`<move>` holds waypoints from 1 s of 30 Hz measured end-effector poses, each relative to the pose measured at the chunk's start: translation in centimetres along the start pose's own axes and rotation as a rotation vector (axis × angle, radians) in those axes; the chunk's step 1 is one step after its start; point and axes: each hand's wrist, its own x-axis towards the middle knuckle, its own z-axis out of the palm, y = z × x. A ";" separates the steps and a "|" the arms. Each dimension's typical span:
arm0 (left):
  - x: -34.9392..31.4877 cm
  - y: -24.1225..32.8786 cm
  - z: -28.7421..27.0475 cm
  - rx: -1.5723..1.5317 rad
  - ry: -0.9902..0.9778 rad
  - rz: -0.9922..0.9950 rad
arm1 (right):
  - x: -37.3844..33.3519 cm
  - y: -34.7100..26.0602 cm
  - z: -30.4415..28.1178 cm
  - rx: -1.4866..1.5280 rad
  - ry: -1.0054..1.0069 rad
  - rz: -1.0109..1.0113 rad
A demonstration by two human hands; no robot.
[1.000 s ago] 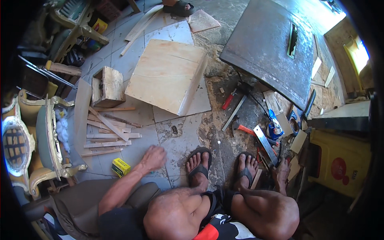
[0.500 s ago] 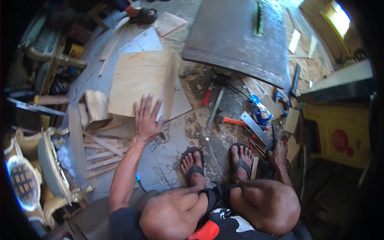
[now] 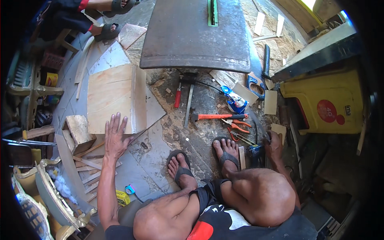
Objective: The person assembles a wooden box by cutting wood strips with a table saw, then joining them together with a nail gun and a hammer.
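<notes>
**Left hand flat on plywood, right hand down among the tools**

Seated on the workshop floor (image 3: 160, 152), I have my left hand (image 3: 115, 138) spread open, fingers (image 3: 116, 120) splayed wide and gripping nothing, its fingertips resting on the near edge of the plywood panel (image 3: 110, 98). The panel lies flat on the floor, pale and unfinished, with a narrower strip (image 3: 139, 98) laid along its right side. It looks uncut and unmarked, so by my reading the work on it has barely begun: the sheet is only being steadied or reached for. Just left of the panel sits a small wooden block (image 3: 80, 130), with loose offcut slats (image 3: 90, 164) nearer me. Right of the panel lie a red-handled tool (image 3: 178, 98), an orange-handled hammer (image 3: 218, 117) and pliers (image 3: 236, 127). Farther right, my right hand (image 3: 274, 144) rests on a dark power tool (image 3: 256, 151); I cannot tell whether those fingers are closed around it. Beyond the panel stands a dark metal saw table (image 3: 192, 36).
</notes>
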 end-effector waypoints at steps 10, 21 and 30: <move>4.1 -0.3 -2.3 0.151 -0.131 0.280 | 2.6 6.0 1.3 -0.091 0.190 0.127; 8.3 0.8 -3.2 0.060 -0.046 0.303 | 7.1 6.9 1.9 -0.043 0.278 0.137; 9.6 -5.6 -1.7 -0.124 0.306 -0.217 | 6.9 3.5 3.8 0.062 0.117 0.021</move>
